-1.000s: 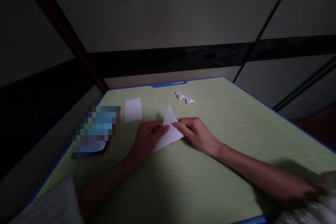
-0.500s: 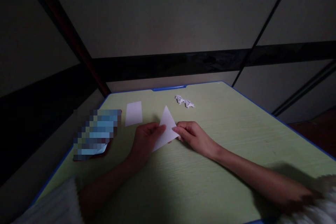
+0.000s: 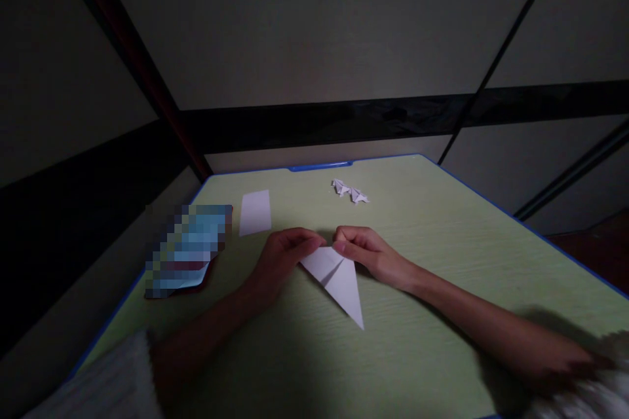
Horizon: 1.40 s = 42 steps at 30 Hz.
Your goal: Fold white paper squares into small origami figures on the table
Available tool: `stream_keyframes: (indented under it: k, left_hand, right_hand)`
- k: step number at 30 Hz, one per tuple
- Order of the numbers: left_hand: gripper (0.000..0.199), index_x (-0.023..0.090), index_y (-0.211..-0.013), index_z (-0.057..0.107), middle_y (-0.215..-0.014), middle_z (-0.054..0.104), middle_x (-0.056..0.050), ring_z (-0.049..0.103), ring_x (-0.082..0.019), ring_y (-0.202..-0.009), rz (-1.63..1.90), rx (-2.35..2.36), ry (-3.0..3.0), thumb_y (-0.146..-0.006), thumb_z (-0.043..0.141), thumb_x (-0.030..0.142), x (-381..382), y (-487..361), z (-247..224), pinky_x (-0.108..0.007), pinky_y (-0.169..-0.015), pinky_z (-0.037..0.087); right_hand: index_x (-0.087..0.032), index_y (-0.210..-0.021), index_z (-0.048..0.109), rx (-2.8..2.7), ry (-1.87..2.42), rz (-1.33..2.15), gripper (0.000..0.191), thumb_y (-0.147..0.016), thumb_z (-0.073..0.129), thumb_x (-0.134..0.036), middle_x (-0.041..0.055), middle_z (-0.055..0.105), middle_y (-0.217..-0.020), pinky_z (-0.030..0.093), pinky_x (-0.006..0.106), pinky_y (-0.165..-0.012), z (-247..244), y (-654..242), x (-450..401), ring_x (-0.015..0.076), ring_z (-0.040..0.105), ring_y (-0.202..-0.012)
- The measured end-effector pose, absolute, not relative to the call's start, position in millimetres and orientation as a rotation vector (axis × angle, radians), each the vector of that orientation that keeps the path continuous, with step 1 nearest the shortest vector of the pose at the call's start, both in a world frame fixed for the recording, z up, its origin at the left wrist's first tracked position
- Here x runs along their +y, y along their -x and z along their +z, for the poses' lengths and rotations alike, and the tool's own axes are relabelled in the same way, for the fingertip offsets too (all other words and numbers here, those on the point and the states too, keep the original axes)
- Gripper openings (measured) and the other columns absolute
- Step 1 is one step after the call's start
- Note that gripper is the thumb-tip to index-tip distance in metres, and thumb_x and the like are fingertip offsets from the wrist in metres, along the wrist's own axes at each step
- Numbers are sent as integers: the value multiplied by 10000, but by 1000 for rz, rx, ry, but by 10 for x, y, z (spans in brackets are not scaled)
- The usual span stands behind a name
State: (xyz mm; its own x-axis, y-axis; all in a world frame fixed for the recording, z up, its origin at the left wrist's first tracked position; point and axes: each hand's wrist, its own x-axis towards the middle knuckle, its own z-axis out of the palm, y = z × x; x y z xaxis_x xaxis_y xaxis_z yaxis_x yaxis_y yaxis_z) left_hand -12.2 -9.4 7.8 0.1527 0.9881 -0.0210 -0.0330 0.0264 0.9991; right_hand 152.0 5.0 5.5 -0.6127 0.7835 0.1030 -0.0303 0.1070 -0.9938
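Folded paper [image 3: 344, 287] turned; tip [image 3: 360, 321] now points nearward

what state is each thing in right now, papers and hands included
folded paper: held in both hands, creased, one sharp point toward the person
left hand grip: closed on the folded paper's upper left part
right hand grip: pinching its upper right part
white sheet: lying flat on the table, no folds visible
two small paper figures: folded, set down close together
pixelated item: lying down, details obscured
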Motion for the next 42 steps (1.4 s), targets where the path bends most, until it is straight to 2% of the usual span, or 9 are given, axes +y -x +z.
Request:
stream_keyframes:
  k: [7, 13, 22, 28, 31, 35, 42]
  left_hand:
    - [118, 138, -534, 616, -449, 518, 49, 408, -59, -427, 884, 1050, -1328, -604, 606, 233, -112, 130, 121, -177, -434, 278]
    - [111, 137, -558, 610, -451, 588, 10, 508, -96, -424, 910, 982, -1230, -603, 573, 231, -103, 136, 114, -212, -465, 373]
    - [85, 121, -565, 594, -459, 560, 18, 485, -71, -412, 1094, 945, -1050, -613, 560, 183, -52, 164, 101, -179, -398, 363]
    - [255, 131, -596, 581, -536, 588, -8, 543, -128, -488, 1125, 935, -1001, -643, 536, 378, -48, 132, 84, -236, -421, 429]
    - [214, 131, -550, 581, -453, 559, 19, 496, -100, -400, 1107, 1123, -1171, -597, 614, 337, -84, 92, 81, -211, -395, 390]
    - [225, 135, -482, 576, -371, 520, 31, 470, -85, -348, 990, 1206, -1363, -614, 610, 313, -126, 73, 98, -191, -380, 346]
    - [255, 134, -467, 548, -340, 479, 46, 428, -70, -319, 1070, 1211, -1320, -625, 602, 326, -119, 82, 89, -177, -346, 310]
  right_hand:
    - [-154, -557, 400, -1695, 721, 1633, 288, -721, 533, -351, -76, 315, -472, 173, 195, -406, 59, -1520, 57, 41, 257, -425]
    - [-164, -520, 389, -1240, 702, 1788, 299, -638, 603, -335, -73, 383, -431, 186, 183, -367, 86, -1519, 71, 41, 294, -369]
    - [-171, -571, 406, -969, 726, 1647, 240, -622, 597, -307, -56, 393, -489, 277, 190, -407, 145, -1576, 138, 55, 343, -422]
    - [-141, -583, 462, -1373, 817, 1495, 266, -676, 565, -368, -50, 412, -485, 246, 188, -428, 75, -1480, 83, 51, 335, -442]
    - [-142, -636, 463, -1561, 835, 1458, 242, -728, 511, -360, -50, 398, -511, 247, 191, -439, 41, -1464, 30, 56, 335, -461]
    - [-147, -633, 443, -1801, 832, 1412, 208, -773, 450, -302, -49, 369, -529, 238, 193, -438, 27, -1468, -17, 59, 325, -477]
    - [-146, -568, 441, -1718, 870, 1504, 156, -706, 461, -216, -64, 370, -465, 217, 193, -424, 96, -1462, 0, 51, 301, -430]
